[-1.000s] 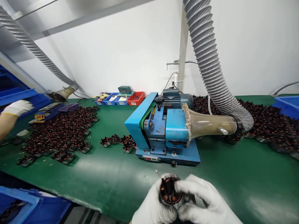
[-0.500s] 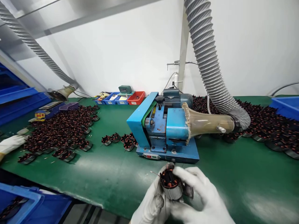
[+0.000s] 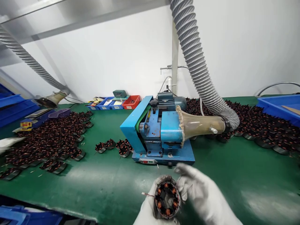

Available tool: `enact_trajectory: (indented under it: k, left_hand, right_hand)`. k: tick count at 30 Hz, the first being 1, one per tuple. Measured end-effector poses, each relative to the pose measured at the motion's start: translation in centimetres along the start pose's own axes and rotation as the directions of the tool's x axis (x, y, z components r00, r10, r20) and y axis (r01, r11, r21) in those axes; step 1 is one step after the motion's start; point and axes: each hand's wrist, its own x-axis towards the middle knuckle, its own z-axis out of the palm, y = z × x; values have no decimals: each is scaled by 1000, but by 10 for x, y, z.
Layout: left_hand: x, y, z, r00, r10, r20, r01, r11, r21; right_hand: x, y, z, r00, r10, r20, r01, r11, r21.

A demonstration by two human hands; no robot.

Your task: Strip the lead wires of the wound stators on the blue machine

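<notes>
The step in hand looks like holding and handling a single part: a round ring-shaped metal stator with black inserts and copper coils, raised above the green worktop, in front of the blue belt-driven machine. The white-gloved left hand cups it from the side and below, its open face turned up toward the camera. A thin wire with a pale tip sticks out on the left. The white-gloved right hand is partly curled, its fingers at the stator's right edge; whether they touch or pinch anything, I cannot tell. Any further handling would call for a steady left hold and light right fingertips, placed so that the loose wire is neither bent nor snagged.
</notes>
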Motion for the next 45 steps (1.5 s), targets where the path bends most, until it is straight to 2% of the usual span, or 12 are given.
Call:
enact_trajectory:
  k: [2,4,8,11,13,16,19,22,24,30,39,45]
  left_hand:
    - [-3,-2,6,999,41,-20,-39,995,89]
    - [-7,-6,9,988,155,-15,-148,965,215]
    - [-15,-12,6,901,407,149,-429,786,445]
    - [-16,-13,7,805,560,197,-561,609,561]
    - [-11,-14,10,724,660,202,-623,498,603]
    - [4,-16,18,630,728,269,-708,396,585]
    - [23,-18,27,701,688,189,-673,551,493]
    - [44,-18,36,838,545,29,-542,825,159]
    - [57,-16,43,875,483,-21,-483,875,-28]
    - [74,-8,55,863,501,-65,-505,860,-75]
    - [74,-1,53,846,530,-49,-525,846,94]
    - [38,-11,9,892,451,17,-439,858,267]
  right_hand:
    - [1,2,2,997,-45,60,57,974,-220]
    - [3,5,5,998,-61,-2,59,968,-243]
    - [8,0,4,979,107,-173,-69,974,216]
    - [7,-5,-6,948,32,-317,94,924,371]
    - [3,-1,-10,936,-51,-348,134,966,220]
    - [0,18,-9,963,-105,-250,80,991,-108]
    - [5,36,-3,958,-161,-236,86,950,-301]
    - [20,40,2,944,-193,-267,55,892,-448]
    - [32,38,2,939,-215,-269,45,851,-524]
    - [51,38,-3,925,-287,-249,52,745,-665]
    - [53,33,4,901,-364,-235,67,653,-754]
    - [12,60,5,896,-331,-296,-2,663,-748]
